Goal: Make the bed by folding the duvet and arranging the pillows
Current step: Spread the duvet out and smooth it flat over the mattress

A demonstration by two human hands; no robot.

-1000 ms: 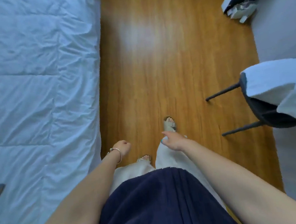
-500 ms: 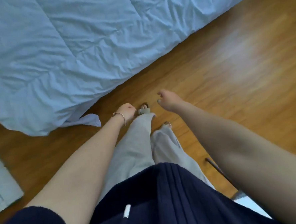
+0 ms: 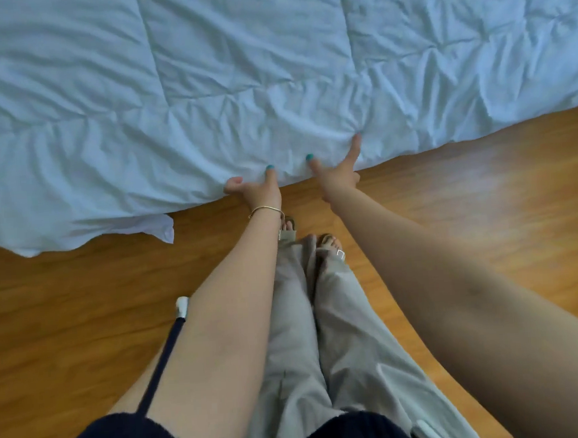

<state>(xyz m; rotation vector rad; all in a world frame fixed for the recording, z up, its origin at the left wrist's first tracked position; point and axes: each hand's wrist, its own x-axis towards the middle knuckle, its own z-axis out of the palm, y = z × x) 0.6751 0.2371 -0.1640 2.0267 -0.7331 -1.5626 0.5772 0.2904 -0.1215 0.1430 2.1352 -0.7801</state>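
your left hand grips the lower edge of the duvet, thumb up on top of the cloth and fingers curled at the hem. your right hand is beside it at the same edge, thumb and one finger spread out on the fabric; how the other fingers lie you cannot tell. the rumpled pale duvet hangs down to the wooden floor, just ahead of your feet.

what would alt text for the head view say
Both hands reach down to the hanging edge of a wrinkled pale blue duvet: the left hand and the right hand touch it side by side. Below lie a wooden floor, grey trousers and sandalled feet.
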